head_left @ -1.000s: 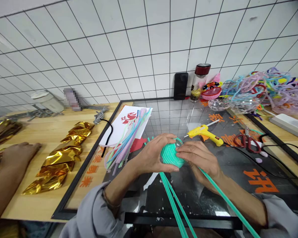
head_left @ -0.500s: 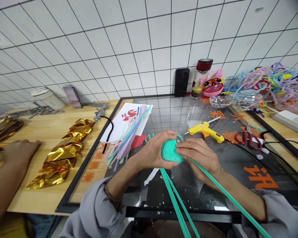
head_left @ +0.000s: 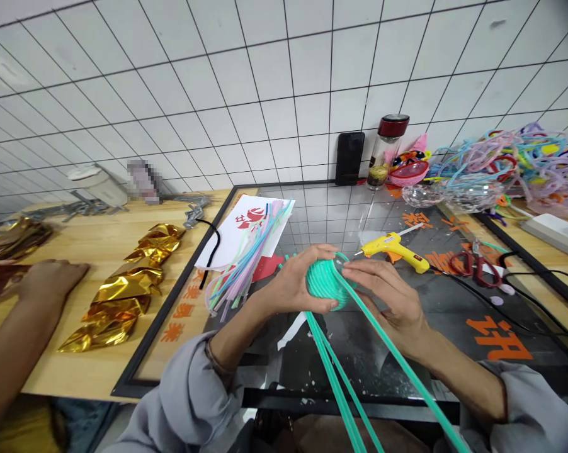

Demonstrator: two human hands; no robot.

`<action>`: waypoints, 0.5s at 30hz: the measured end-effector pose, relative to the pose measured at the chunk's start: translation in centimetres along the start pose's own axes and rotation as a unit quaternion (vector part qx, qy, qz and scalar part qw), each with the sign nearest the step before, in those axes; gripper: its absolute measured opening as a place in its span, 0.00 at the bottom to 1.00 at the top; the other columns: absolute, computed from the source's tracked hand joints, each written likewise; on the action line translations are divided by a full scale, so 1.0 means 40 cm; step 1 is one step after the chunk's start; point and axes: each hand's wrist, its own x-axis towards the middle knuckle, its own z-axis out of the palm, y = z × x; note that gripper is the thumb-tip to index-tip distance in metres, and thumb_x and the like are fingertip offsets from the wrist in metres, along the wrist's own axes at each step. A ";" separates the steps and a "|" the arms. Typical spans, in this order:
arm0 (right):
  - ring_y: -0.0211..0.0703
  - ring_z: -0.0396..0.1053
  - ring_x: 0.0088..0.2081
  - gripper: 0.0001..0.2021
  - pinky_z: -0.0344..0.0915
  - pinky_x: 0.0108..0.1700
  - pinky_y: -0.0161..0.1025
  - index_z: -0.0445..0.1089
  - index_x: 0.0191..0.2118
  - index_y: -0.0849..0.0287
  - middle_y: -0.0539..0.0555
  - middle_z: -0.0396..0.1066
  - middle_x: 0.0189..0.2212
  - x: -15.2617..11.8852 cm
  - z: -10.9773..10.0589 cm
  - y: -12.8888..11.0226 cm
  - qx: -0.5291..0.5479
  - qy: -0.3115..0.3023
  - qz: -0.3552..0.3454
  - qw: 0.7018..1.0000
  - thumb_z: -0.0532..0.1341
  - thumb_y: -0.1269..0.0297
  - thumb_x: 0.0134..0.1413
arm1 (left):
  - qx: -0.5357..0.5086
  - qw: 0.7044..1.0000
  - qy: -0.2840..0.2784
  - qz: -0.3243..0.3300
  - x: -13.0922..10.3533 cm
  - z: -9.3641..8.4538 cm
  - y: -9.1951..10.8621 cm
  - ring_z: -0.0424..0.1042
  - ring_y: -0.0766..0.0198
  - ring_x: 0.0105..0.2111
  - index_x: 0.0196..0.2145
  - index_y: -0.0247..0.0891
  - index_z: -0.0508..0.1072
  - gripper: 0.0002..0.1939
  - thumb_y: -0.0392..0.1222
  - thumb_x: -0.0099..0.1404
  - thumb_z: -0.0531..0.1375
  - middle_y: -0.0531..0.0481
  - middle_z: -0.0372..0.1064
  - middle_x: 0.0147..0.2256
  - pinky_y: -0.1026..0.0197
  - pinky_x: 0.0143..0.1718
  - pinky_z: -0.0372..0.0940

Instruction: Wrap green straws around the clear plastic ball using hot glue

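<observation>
My left hand (head_left: 296, 280) is curled around a ball wrapped in rows of mint-green pipe cleaner (head_left: 326, 283), gripping it from the left. A dark patch shows near the ball's top. From its front, a green strand (head_left: 392, 343) runs down to the lower right. My right hand (head_left: 392, 299) is at the ball's right side, fingers stretched out and their tips at the dark patch; the thumb lies partly behind the strand. More green strands (head_left: 334, 368) hang below the ball towards my lap. A yellow hot glue gun (head_left: 395, 248) lies just beyond my right hand.
Pastel pipe cleaners (head_left: 250, 258) lie on white paper (head_left: 227, 236). Red-handled scissors (head_left: 477, 267) and a black cable (head_left: 482, 302) are at right, before a tangled heap (head_left: 515, 160). A phone (head_left: 349, 158) and bottle (head_left: 383, 151) stand behind. Gold foil (head_left: 123, 289) lies near another person's arm (head_left: 33, 321).
The right fingers have spread from their bunched grip at the ball. The green strand now crosses the ball's front and runs more steeply downward. My left hand keeps hold of the ball.
</observation>
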 end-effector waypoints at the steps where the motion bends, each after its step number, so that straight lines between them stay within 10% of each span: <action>1: 0.46 0.74 0.46 0.15 0.71 0.47 0.45 0.71 0.52 0.58 0.59 0.76 0.44 -0.001 0.000 0.002 -0.008 0.011 0.014 1.000 0.59 0.77 0.62 | -0.003 1.000 0.004 -0.008 0.000 -0.002 -0.001 0.68 0.43 0.61 0.53 0.41 0.66 0.37 0.47 0.48 0.74 0.37 0.68 0.57 0.40 0.62 0.62; 5: 0.39 0.70 0.31 0.04 0.67 0.37 0.39 0.71 0.35 0.57 0.49 0.71 0.27 -0.001 -0.006 0.006 -0.022 0.052 0.078 0.995 0.64 0.73 0.60 | -0.026 0.998 0.024 -0.046 0.000 -0.008 -0.005 0.68 0.42 0.61 0.53 0.40 0.66 0.37 0.46 0.46 0.74 0.37 0.68 0.58 0.40 0.63 0.60; 9: 0.33 0.54 0.21 0.18 0.55 0.26 0.35 0.58 0.22 0.56 0.43 0.54 0.18 0.003 -0.016 0.004 0.007 0.059 0.120 0.991 0.61 0.70 0.63 | -0.060 0.992 0.040 -0.100 0.000 -0.012 -0.007 0.67 0.41 0.61 0.52 0.40 0.66 0.36 0.47 0.47 0.74 0.37 0.67 0.59 0.40 0.63 0.59; 15: 0.38 0.71 0.33 0.07 0.66 0.36 0.36 0.71 0.42 0.57 0.50 0.72 0.32 0.003 -0.014 0.000 0.036 0.029 0.148 0.988 0.56 0.72 0.66 | -0.131 0.981 0.046 -0.136 0.000 -0.023 -0.024 0.67 0.43 0.61 0.50 0.39 0.67 0.36 0.50 0.47 0.74 0.38 0.68 0.59 0.43 0.62 0.60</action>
